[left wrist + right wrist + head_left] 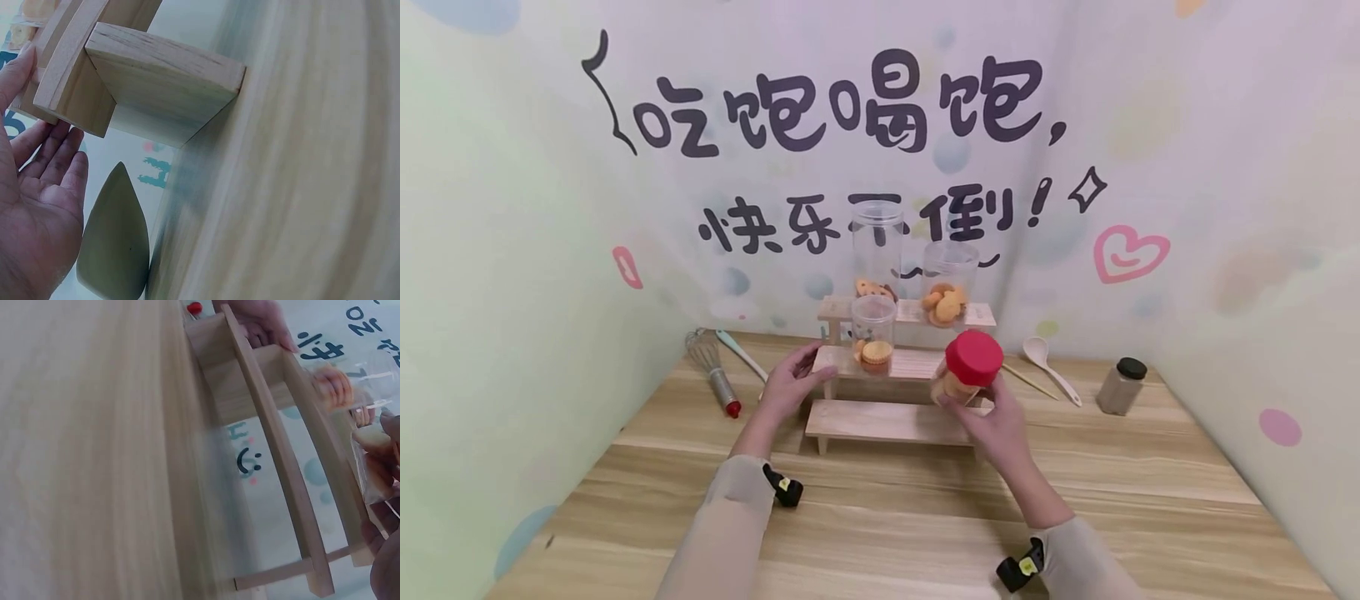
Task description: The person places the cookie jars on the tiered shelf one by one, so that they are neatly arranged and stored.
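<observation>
My right hand [1002, 427] holds a clear jar [953, 388] with a red lid and cookies inside, tilted, over the right part of a three-step wooden display stand [887, 421]. My left hand [787, 387] grips the left end of the middle step, thumb on top and fingers at the edge below in the left wrist view. On that step stands a small clear jar [874, 329] of round cookies. The top step bears a tall clear jar [877, 250] and a wider clear jar [951, 271], both with cookies low inside.
Left of the stand lie a whisk [715, 375] and a light-blue-handled utensil [741, 354]. To its right are a white spoon [1051, 371], a thin wooden stick [1030, 381] and a black-lidded jar [1122, 387]. A printed backdrop [880, 100] rises behind the table [880, 525].
</observation>
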A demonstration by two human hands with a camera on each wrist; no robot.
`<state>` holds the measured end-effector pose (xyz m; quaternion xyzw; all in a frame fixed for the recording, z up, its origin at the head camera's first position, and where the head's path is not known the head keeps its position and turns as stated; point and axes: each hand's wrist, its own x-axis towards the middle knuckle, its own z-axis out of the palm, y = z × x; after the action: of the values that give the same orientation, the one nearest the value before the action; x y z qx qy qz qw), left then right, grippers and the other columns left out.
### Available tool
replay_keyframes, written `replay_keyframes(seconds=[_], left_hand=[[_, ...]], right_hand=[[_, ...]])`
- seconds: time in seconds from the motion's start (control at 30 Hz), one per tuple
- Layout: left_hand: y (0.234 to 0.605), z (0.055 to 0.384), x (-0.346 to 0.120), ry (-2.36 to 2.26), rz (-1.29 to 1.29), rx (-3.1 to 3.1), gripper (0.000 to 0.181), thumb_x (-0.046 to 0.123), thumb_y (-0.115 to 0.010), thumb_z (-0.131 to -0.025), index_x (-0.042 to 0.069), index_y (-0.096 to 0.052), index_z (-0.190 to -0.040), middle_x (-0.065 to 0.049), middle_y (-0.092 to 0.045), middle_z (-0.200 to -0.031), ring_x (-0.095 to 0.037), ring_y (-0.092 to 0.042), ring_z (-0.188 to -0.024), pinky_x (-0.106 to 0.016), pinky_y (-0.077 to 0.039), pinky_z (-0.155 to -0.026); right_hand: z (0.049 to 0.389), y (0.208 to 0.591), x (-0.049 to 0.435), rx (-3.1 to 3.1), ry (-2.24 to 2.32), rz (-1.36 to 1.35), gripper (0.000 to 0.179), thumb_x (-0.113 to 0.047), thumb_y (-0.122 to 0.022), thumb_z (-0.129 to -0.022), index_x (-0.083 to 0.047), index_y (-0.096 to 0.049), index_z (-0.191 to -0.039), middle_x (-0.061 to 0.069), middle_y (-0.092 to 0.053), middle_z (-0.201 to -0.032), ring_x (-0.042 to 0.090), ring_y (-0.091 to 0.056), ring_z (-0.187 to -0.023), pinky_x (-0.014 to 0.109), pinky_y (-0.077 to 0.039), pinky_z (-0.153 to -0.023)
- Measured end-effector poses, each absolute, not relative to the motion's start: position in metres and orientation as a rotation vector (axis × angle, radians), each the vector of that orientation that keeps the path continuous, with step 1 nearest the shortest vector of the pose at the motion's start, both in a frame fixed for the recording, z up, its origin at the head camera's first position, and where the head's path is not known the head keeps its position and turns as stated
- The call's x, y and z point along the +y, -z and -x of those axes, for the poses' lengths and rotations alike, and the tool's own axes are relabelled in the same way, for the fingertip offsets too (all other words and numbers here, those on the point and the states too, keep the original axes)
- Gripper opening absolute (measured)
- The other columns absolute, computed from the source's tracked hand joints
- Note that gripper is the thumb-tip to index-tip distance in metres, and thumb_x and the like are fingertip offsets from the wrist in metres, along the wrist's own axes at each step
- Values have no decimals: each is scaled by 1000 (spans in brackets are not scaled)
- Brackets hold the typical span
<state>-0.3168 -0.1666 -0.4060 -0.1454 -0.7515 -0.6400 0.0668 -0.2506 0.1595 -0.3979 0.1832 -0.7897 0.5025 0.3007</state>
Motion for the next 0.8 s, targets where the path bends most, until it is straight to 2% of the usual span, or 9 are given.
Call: replay_keyframes(seconds=[0.07,0.2,0.3,0.53,0.8], left_hand=[[407,318,-166,1929,437,-2265,67,18,-76,-92,-2,-45,-148,-26,-44,-150,-40,-38,-142,-44,-33,-118],[407,318,-166,1925,433,-2266,66,17,-76,-92,-2,-46,-148,-25,-45,-150,-39,-39,-142,-42,-34,-117],[405,318,-166,1913,432,-2276,65,17,-76,-93,-3,-46,-147,-25,-45,-150,-37,-40,-142,-40,-34,-117],[402,317,-167,1899,401,-2296,66,18,-75,-93,-2,-45,-148,-23,-45,-151,-33,-41,-142,-39,-35,-117],[405,320,-166,1919,419,-2287,67,17,-75,-93,-4,-44,-148,-23,-45,-150,-32,-41,-142,-38,-35,-117]], right_hand=[[258,403,166,-2107,-1335,-449,62,-5,-88,-76,-7,-56,-129,9,-68,-117,22,-63,-95,27,-54,-80],[273,416,177,-2140,-1394,-412,74,-18,-89,-78,-17,-48,-139,2,-64,-126,21,-62,-101,43,-55,-84],[277,418,179,-2149,-1447,-407,81,-26,-89,-78,-21,-42,-144,-2,-59,-131,20,-61,-107,50,-55,-88],[280,413,172,-2188,-1409,-423,75,-28,-88,-80,-13,-45,-140,5,-59,-130,25,-60,-111,50,-53,-92],[283,405,166,-2231,-1455,-344,72,-36,-87,-80,-17,-49,-138,4,-60,-132,25,-61,-115,45,-57,-92]])
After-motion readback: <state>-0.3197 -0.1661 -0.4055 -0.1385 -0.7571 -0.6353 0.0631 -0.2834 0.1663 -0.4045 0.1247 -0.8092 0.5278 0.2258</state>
